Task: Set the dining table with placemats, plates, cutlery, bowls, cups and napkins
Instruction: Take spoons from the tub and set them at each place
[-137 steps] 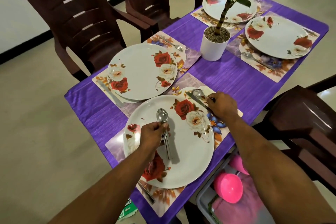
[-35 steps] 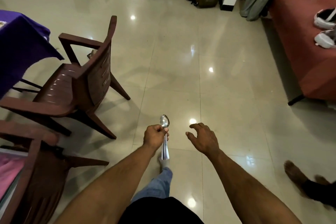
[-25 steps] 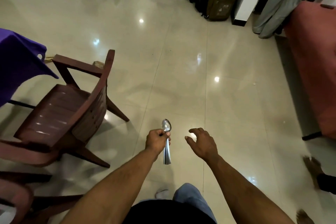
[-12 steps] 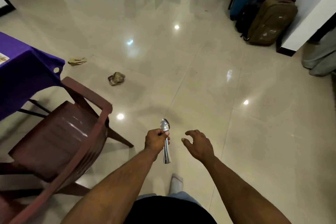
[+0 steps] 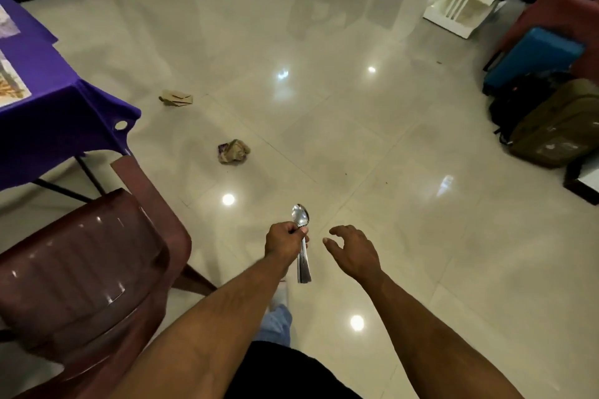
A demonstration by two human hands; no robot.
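Note:
My left hand point(image 5: 285, 241) grips a bundle of steel spoons point(image 5: 302, 241) upright, one bowl sticking up above the fist and the handles hanging below it. My right hand point(image 5: 355, 253) hovers just right of the spoons with loosely curled fingers and holds nothing. The dining table point(image 5: 42, 126) with its purple cloth is at the left edge, and a corner of a floral placemat point(image 5: 11, 84) shows on it. The plates are out of view.
A brown plastic chair point(image 5: 84, 269) stands at lower left beside the table. Crumpled paper point(image 5: 233, 151) and a cardboard scrap point(image 5: 176, 97) lie on the glossy tiled floor. Suitcases and bags point(image 5: 551, 113) sit at right, with a white low table point(image 5: 460, 8) beyond.
I have left the table setting and walked round the chairs over the floor. The view has swung left, bringing the table corner closer. The spoons stay in my left hand.

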